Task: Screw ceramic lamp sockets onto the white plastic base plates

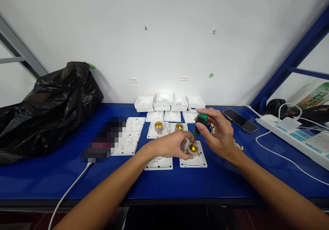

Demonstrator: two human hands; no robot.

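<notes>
Glossy brass socket (192,148), white plastic plate (193,160).

On the table (38,178) before you, plates (156,129) lie in rows, boxes (169,101) behind them by the wall. A bag (46,103) sits left; a phone (240,120) and power strip (295,134) lie right.

I take this for a small assembly workbench: a blue table (51,175) against a bare white wall (154,34), rows of white lamp-holder plates (156,129), stacked white boxes (169,101), a power strip (295,134), blue steel racking (290,62).
</notes>
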